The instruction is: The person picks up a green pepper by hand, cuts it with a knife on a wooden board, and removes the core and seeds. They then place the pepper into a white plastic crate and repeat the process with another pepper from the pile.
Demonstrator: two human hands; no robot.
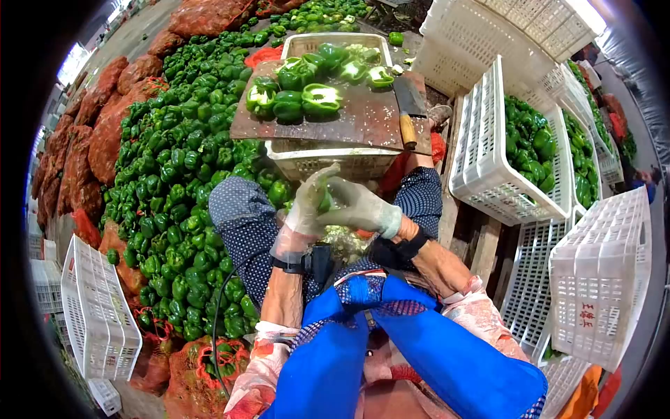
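Both my hands are in pale work gloves and meet above my lap. My left hand (306,206) is wrapped round a green bell pepper (325,202), mostly hidden by the gloves. From the other side, my right hand (359,208) has its fingers closed on the same pepper, slightly blurred. On the brown cutting board (244,129) in front lie whole and halved bell peppers (321,100), some with pale insides showing. A knife (407,126) with a wooden handle rests at the board's right edge.
Under the board stands a white crate (335,157). A large heap of green peppers (181,188) spreads at left, beside red mesh sacks (108,140). Pepper-filled crates (481,150) and an upended crate (600,272) stand at right. Pale scraps (345,244) lie between my knees.
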